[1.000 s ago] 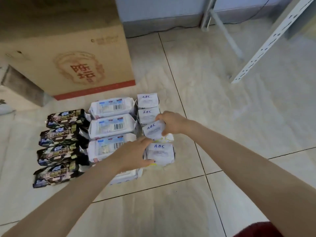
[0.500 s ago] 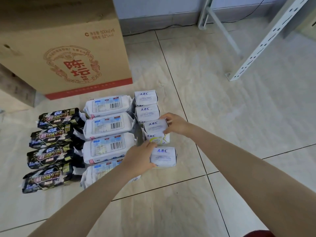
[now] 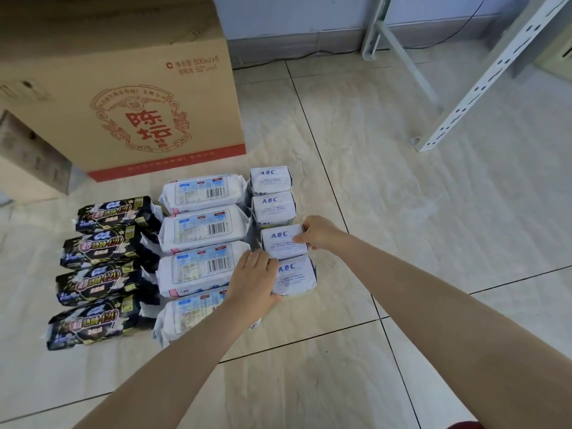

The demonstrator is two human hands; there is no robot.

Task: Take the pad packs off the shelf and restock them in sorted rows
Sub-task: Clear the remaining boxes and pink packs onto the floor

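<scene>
Pad packs lie in three rows on the tiled floor. Several black packs (image 3: 105, 243) form the left row, several large white barcode packs (image 3: 201, 230) the middle row, and several small white ABC packs (image 3: 270, 181) the right row. My right hand (image 3: 318, 232) grips the right end of the third ABC pack (image 3: 283, 243), which lies flat in the row. My left hand (image 3: 255, 274) holds the left end of the nearest ABC pack (image 3: 297, 277), fingers curled round its edge. My left forearm covers part of the nearest large white pack (image 3: 185, 314).
A large cardboard box (image 3: 139, 97) with red print stands just behind the rows. A white perforated metal shelf post (image 3: 483, 78) and frame leg (image 3: 402, 51) stand on the floor at the back right. A black cable (image 3: 448, 35) runs along the wall.
The third ABC pack, tilted up a second ago, now lies flat in line with the row. My left hand has slid onto the left end of the nearest ABC pack.
</scene>
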